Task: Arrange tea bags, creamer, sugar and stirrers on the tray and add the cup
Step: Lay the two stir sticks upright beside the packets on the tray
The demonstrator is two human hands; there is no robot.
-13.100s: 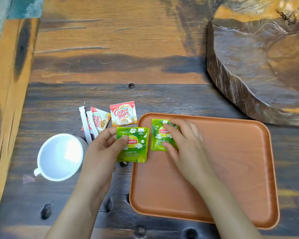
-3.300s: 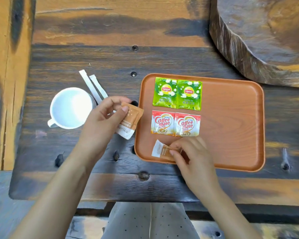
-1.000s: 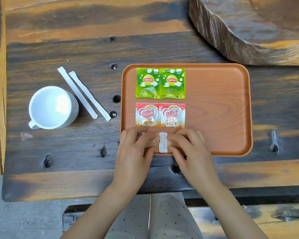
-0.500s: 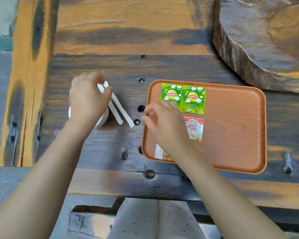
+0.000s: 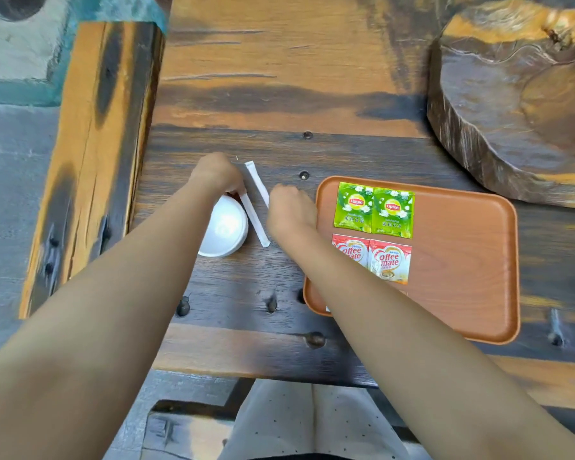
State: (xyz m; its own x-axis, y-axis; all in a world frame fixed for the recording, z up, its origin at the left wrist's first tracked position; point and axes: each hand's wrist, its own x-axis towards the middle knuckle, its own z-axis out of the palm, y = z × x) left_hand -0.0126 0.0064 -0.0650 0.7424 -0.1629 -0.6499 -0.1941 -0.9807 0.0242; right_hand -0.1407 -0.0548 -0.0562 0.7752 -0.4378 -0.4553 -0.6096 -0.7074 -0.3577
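Two stirrers (image 5: 255,207) lie between cup (image 5: 224,232) and tray (image 5: 462,260), long axes running away from the person; left hand (image 5: 218,174) and right hand (image 5: 287,210) are each closed on one

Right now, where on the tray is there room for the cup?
The tray's right half is bare, from the tea bags and creamer packets across to the right rim. The left side is crowded with packets and the right arm.

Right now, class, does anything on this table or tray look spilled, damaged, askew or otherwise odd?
Nothing stands out. Two green tea bags and two creamer sachets lie in neat rows on the tray. The white cup sits upright on the table; both stirrers lie beside it, with both hands at them.
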